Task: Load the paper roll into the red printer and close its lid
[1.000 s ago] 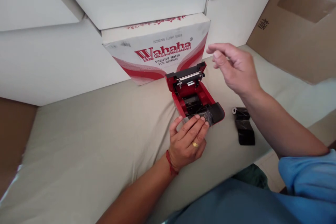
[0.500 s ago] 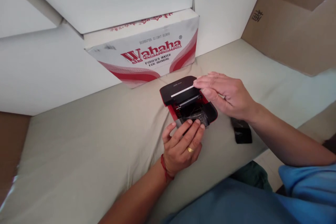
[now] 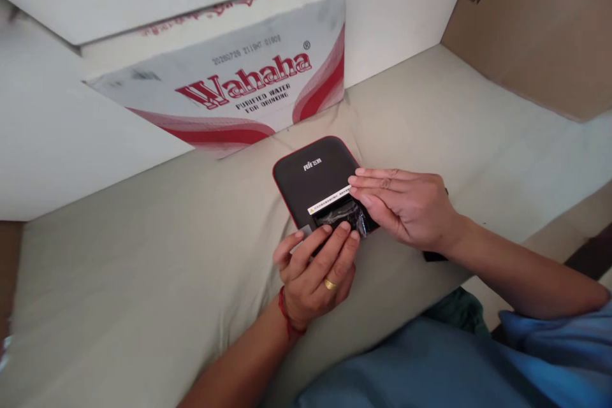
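Note:
A compact printer (image 3: 310,169) with a black top and red edge lies on the cloth, its hinged lid lowered. Black glossy ribbon film (image 3: 337,213) bunches at the slot along its front. My left hand (image 3: 318,268), with a gold ring, has its fingertips on that film at the front edge; the thumb is tucked underneath, mostly hidden. On the lid's front right corner rest the fingertips of my right hand (image 3: 404,207), stretched out side by side, by the white label strip (image 3: 329,199).
Behind the printer stands a Wahaha water carton (image 3: 239,83) against white boxes. A brown cardboard box (image 3: 530,38) is at the right. Part of a black piece (image 3: 434,256) shows beneath my right wrist. Greenish-beige cloth (image 3: 143,255) covers the surface.
My right hand came down from the right of the raised lid and swung it down onto the body. My left fingers stayed on the film. The view has shifted closer.

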### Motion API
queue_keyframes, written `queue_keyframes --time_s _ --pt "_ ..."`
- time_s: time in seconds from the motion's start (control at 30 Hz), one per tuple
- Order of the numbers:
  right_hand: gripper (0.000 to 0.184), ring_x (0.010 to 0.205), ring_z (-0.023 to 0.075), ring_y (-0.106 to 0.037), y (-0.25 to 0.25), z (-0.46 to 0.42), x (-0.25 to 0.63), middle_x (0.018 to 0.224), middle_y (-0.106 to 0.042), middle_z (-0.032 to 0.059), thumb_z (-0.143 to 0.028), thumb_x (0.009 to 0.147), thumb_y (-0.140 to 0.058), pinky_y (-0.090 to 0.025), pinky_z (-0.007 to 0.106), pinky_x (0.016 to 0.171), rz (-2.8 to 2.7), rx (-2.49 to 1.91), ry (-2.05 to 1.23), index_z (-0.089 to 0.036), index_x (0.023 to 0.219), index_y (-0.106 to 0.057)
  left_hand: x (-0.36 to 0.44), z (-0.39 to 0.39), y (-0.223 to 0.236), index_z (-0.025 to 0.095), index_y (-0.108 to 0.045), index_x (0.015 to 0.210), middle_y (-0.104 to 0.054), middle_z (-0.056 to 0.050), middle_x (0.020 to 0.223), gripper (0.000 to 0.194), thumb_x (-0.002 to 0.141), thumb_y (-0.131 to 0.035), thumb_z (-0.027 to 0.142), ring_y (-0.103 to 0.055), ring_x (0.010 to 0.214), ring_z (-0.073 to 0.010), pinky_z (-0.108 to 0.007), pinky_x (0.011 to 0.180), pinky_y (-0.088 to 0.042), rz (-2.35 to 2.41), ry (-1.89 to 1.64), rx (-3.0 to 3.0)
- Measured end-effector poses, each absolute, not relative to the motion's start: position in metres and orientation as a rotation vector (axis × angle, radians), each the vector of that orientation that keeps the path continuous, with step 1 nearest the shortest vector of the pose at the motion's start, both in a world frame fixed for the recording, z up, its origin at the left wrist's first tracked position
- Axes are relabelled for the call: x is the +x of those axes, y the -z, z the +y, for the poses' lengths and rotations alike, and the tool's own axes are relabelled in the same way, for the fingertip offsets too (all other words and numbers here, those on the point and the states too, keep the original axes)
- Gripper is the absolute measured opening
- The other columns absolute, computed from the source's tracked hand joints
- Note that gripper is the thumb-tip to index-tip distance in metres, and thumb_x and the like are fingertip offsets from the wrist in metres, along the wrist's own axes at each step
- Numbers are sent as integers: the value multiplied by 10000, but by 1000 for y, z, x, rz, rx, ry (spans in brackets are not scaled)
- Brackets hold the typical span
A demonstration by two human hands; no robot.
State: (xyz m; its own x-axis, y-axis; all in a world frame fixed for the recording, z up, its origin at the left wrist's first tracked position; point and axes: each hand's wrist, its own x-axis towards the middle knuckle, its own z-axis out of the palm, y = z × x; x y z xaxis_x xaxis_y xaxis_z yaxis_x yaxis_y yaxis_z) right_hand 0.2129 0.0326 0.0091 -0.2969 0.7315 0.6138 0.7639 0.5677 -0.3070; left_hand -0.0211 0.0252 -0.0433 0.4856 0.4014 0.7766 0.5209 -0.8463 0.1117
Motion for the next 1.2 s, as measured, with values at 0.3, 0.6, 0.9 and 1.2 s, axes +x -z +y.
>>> queue_keyframes --time_s 0.3,0.6,0.9,1.2 --pt "271 1304 273 -804 13 27 208 1326 -873 113 -250 1110 -614 -627 495 1185 -1952 -1074 41 -198 1244 -843 -26 24 46 229 -655 1531 -889 -69 1216 605 940 -672 99 -759 1177 -235 -454 1228 -451 -816 1384 -2656" --pt "270 1055 279 -685 23 19 210 982 -827 56 -356 1073 -657 -610 468 882 -1934 -882 -28 -302 1253 -851 -35 47 61 408 -516 1654 -561 -35 1698 683 994 -685 366 -519 1609 -300 -514 1334 -446 -1446 2328 -2548" --pt "251 1078 267 -679 20 20 214 996 -810 63 -331 1062 -682 -589 446 916 -1955 -873 -103 -261 1239 -845 -43 61 67 535 -276 1762 -282 70 1907 958 935 -747 643 -278 1784 -333 -547 1410 -417 -1790 2465 -3027" --pt "244 989 251 -703 21 19 214 997 -835 40 -315 1043 -697 -592 428 852 -1995 -887 12 -298 1238 -842 -39 61 73 488 -306 1767 -305 11 1905 996 912 -801 619 -314 1773 -326 -506 1416 -410 -1879 2594 -2944"
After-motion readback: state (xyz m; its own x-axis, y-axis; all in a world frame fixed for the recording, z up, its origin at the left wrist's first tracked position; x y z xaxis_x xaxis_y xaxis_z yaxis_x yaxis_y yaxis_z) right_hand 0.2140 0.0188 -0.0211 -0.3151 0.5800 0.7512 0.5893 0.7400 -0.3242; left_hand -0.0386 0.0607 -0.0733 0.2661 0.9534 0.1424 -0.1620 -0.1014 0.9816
